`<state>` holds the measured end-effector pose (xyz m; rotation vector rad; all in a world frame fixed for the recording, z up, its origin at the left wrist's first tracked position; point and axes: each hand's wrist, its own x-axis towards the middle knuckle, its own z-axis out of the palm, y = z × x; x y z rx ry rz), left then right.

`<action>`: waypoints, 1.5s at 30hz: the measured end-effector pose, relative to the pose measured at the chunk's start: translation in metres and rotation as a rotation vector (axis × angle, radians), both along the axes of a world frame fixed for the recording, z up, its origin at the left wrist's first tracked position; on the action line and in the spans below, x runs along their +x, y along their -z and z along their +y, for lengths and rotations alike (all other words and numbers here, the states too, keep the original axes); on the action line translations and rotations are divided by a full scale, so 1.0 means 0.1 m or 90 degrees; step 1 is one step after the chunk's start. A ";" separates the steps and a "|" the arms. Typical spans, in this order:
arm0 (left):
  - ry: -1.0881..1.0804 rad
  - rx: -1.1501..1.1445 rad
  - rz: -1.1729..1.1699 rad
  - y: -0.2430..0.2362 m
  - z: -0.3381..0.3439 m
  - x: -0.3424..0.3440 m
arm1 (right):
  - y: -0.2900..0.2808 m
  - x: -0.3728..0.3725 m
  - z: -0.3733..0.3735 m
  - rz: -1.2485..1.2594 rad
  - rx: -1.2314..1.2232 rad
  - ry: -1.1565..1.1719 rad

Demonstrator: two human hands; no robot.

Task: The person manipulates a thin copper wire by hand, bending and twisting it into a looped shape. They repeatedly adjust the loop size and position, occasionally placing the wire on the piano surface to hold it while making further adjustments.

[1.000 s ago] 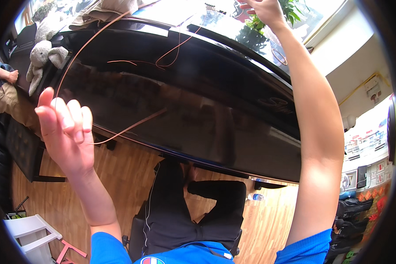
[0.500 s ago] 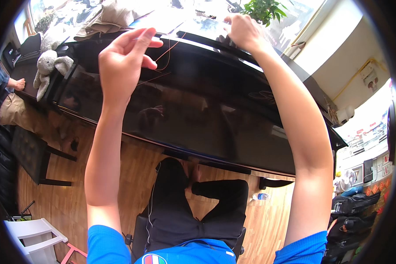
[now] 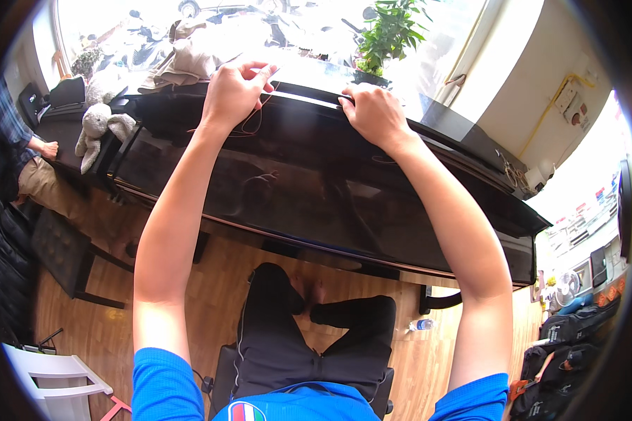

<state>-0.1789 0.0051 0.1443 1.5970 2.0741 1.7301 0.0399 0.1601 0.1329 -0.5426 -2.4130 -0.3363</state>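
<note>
Head-worn fisheye view, left of a pair, looking down and forward over your lap [image 3: 281, 340] toward the nearby black cabinet [image 3: 309, 196].

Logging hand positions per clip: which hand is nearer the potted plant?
Right. The right hand is just in front of the potted plant; the left hand is farther off, leftward.

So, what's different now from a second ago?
The left hand has moved up and right, to near the upper edge of the long, glossy black panel. The right hand has come down and left in view, to that edge; they are closer together. Whether the left hand grips the thin copper-coloured strand is unclear. The floppy-eared grey plush rabbit stayed at the panel's left end.
</note>
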 end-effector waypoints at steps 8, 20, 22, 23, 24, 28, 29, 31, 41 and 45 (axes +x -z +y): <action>-0.093 -0.036 -0.015 0.12 0.03 -0.19 | 0.38 -0.02 0.04 0.197 0.115 0.011; -0.222 -0.001 0.131 0.50 0.09 -0.53 | 0.45 -0.07 0.02 0.211 0.136 0.072; -0.166 -0.014 0.109 0.45 0.04 -0.46 | 0.47 -0.08 0.01 0.213 0.137 0.075; -0.127 -0.016 0.099 0.41 0.03 -0.43 | 0.47 -0.07 0.02 0.213 0.137 0.078; -0.094 -0.020 0.088 0.40 -0.01 -0.41 | 0.48 -0.09 0.02 0.213 0.135 0.075; -0.203 -0.013 0.011 0.32 -0.08 -0.40 | 0.48 -0.09 0.00 0.226 0.133 0.061; -0.173 0.045 -0.010 0.43 -0.02 -0.59 | 0.47 -0.11 -0.01 0.231 0.139 0.057; -0.156 -0.017 -0.073 0.39 -0.02 -0.49 | 0.48 -0.08 0.02 0.226 0.142 0.063; -0.013 -0.112 -0.128 0.40 0.00 -0.43 | 0.50 -0.08 0.02 0.224 0.148 0.060; 0.010 -0.121 -0.093 0.35 0.00 -0.36 | 0.51 -0.07 0.02 0.233 0.155 0.056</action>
